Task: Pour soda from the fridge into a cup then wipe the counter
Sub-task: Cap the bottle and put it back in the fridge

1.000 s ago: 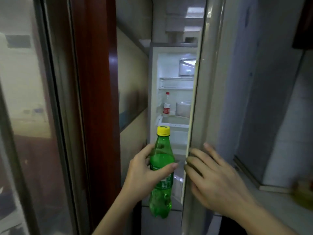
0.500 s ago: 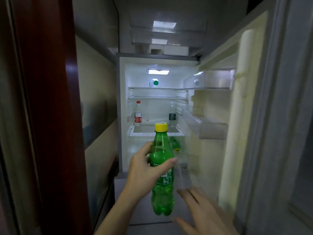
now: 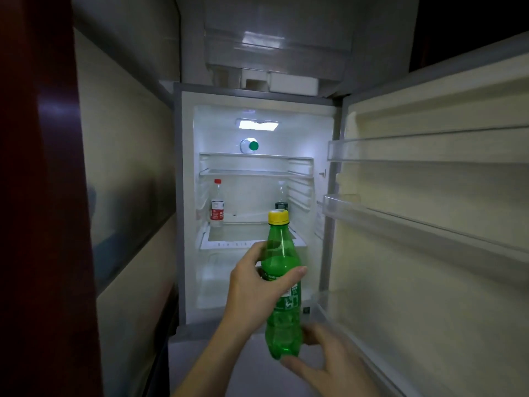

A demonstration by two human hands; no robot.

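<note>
before the open fridge (image 3: 186,196), left hand (image 3: 252,285) grips the green soda bottle (image 3: 282,285) upright; right hand (image 3: 329,362) cups its base with curled fingers.

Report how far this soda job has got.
Done: the white fridge stands open. In hand: the left hand holds the green plastic soda bottle in a firm grip, yellow cap on; the right hand touches its base, thumb and fingers on either side. Left: no cup or counter is in view, so pouring and wiping remain.
</note>
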